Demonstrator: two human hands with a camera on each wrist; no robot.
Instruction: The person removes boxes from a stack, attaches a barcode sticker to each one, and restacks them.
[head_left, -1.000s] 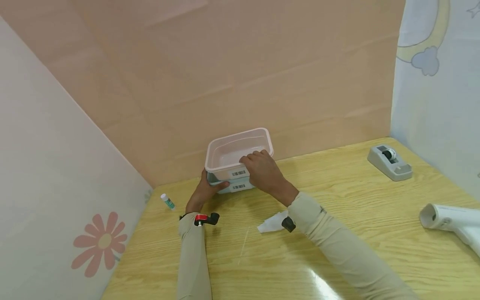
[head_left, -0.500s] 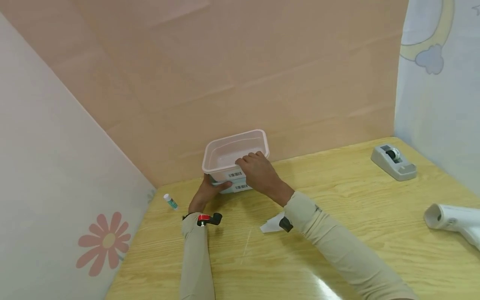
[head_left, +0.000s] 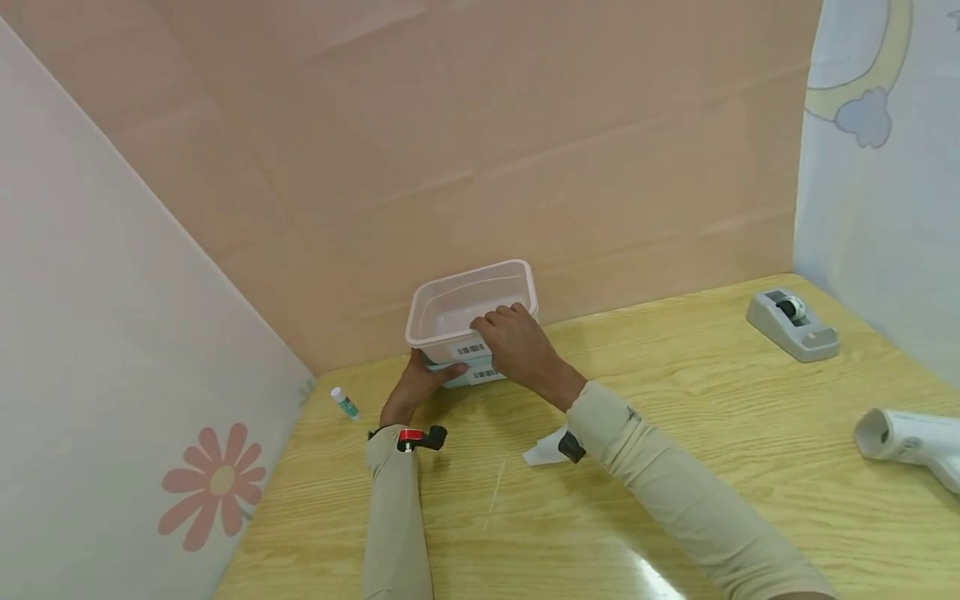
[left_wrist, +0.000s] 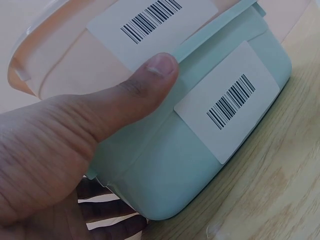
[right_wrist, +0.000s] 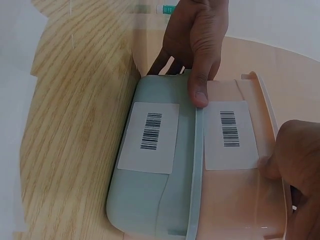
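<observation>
Two plastic bins are stacked against the back panel: a pale pink bin (head_left: 442,350) sits partly inside a mint green bin (left_wrist: 160,180) on the table. Each front wall carries a white barcode label. My left hand (head_left: 415,388) grips the left end of the green bin; its thumb lies across the front at the rim, and the other fingers reach behind the end wall. With fingers over the front rim and thumb on the outside, my right hand (head_left: 522,352) holds the pink bin (right_wrist: 230,200) toward its right. No contents show inside the pink bin.
A glue stick (head_left: 345,402) lies left of the bins. White paper (head_left: 546,448) lies partly under the right forearm. A grey tape dispenser (head_left: 793,325) stands at the back right, and a white roll (head_left: 903,435) lies at the right edge.
The pink bin has shifted slightly left and down relative to the green bin, carried by my right hand. My left hand keeps its grip. The head view has drifted a little.
</observation>
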